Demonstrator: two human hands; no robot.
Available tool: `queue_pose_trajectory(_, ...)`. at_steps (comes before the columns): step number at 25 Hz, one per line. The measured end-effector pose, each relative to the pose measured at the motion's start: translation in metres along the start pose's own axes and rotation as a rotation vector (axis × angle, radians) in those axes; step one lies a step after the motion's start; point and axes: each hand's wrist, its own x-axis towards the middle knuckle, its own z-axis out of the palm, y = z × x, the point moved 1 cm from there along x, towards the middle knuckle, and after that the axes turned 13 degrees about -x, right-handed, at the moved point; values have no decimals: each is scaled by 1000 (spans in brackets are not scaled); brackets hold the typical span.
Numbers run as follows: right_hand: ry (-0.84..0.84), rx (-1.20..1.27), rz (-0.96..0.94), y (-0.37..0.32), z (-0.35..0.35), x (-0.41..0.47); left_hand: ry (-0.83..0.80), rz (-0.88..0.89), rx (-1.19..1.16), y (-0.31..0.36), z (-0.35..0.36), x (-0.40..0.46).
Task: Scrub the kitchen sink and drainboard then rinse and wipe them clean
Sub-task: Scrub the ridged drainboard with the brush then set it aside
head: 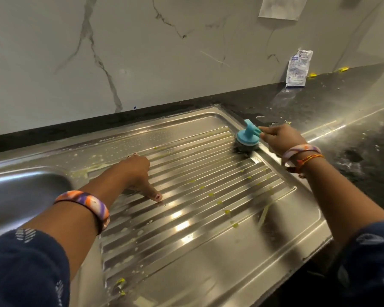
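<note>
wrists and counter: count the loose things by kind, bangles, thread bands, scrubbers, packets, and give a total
bangles: 2, left wrist, right wrist
thread bands: 1, right wrist
scrubbers: 1, blue-handled, held by the right hand
packets: 1, against the wall
total: 5

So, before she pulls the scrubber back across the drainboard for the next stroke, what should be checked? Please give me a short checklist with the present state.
1. Right hand grips the blue scrubber by its handle: ok.
2. Scrubber's dark pad touches the drainboard at the far right corner: ok.
3. Left hand rests open on the ridges, apart from the scrubber: ok.
4. Ridges free of yellow-green residue: not ok.
5. Enough soap on the pad: cannot tell.
6. Sink basin scrubbed: cannot tell.
</note>
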Motion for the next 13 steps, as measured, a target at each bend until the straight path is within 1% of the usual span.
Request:
queue_pose_trajectory(2,-35,70,-12,-4,-1,-5,6,-6,-18,0,0,-2)
queue_pose_trajectory(6,-248,218,-243,-48,15,-36,34,-22,0,6,-1,-5)
queue_pose_trajectory(8,-312,182,-334,-57,21,-49,86,-13,1,6,2,-12)
queue_pose_trajectory(10,-280,157,-292,-46,20,-48,156,19,-41,-6,9,-23)
queue_pose_trajectory(11,-244,128,-243,-35,19,-46,189,29,-74,-17,15,-33)
queue_pose_trajectory(13,-128,-13,-105,-10,14,-37,267,21,-130,-40,25,-55)
